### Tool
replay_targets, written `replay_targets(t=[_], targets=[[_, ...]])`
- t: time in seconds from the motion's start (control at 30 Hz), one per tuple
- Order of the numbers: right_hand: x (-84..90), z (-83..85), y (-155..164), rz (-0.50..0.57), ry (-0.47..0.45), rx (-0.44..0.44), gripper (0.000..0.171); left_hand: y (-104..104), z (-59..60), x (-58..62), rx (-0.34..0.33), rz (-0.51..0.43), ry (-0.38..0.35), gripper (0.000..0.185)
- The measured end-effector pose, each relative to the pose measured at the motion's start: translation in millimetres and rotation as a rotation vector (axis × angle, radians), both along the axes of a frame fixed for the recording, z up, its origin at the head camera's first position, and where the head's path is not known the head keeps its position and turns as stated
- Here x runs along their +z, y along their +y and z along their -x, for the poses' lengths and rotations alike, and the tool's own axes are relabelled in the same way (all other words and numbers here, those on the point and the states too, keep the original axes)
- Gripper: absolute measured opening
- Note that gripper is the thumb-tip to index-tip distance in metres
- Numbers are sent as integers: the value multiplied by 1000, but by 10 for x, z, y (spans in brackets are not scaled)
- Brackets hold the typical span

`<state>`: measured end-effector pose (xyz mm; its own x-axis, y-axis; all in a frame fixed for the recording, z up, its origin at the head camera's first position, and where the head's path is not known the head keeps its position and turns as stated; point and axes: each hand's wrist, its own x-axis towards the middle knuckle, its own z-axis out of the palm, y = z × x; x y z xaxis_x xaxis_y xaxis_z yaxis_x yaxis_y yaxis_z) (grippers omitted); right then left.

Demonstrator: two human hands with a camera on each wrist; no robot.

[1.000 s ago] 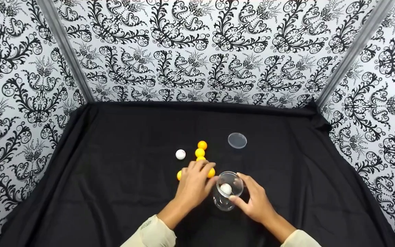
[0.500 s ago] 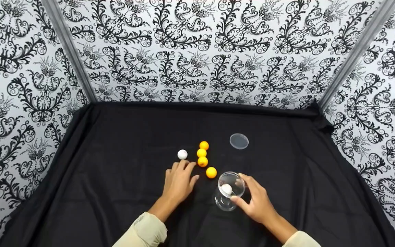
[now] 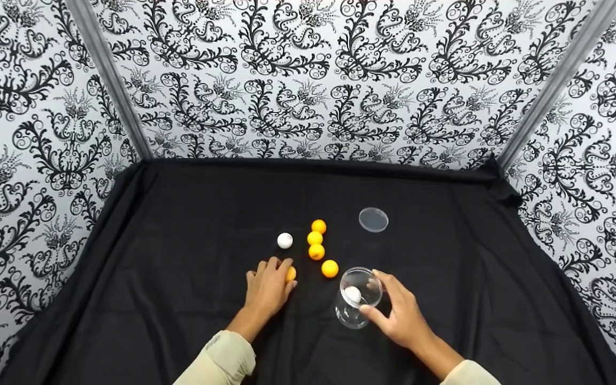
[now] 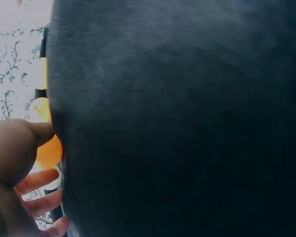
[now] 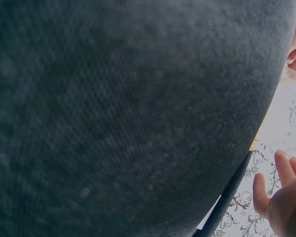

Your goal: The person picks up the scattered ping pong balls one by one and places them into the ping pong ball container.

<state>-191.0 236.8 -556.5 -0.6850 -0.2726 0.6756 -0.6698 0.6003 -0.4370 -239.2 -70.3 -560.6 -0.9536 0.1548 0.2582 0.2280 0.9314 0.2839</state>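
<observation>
My left hand [image 3: 267, 289] has its thumb and fingers around an orange ping-pong ball [image 3: 291, 274] low over the black cloth. In the left wrist view the ball [image 4: 49, 153] shows between thumb and fingers, and dark fabric covers most of the picture. On the right, my right hand [image 3: 405, 315] grips a clear plastic jar [image 3: 352, 315] near its rim, thumb in front. Inside the jar lies a white ball [image 3: 352, 294]. Between the hands sits a single orange ball [image 3: 330, 268]. Dark fabric hides the jar in the right wrist view.
Beyond the hands, several orange balls [image 3: 316, 238] lie in a short row. A white ball [image 3: 285, 240] rests to their left, and a clear round lid [image 3: 374, 220] to their right. Black cloth [image 3: 195, 230] covers the table, with patterned walls [image 3: 308, 80] around it.
My left hand has moved left from the orange ball near the jar to another one and closed around it. The right hand and jar have stayed nearly still.
</observation>
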Motion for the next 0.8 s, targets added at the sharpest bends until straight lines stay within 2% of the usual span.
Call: replay_targets(t=[0.33,0.6,0.8], targets=[[8,-4,-4,-5,3,-3,72,-5,-7,-24,-3,15,9,42],[24,-8,-11,7,-8,21,72,-12,-15,-54,-16,26,66,42],[20,-10,-6,3,-4,15,72,6,3,-51,-17,39,42,40]])
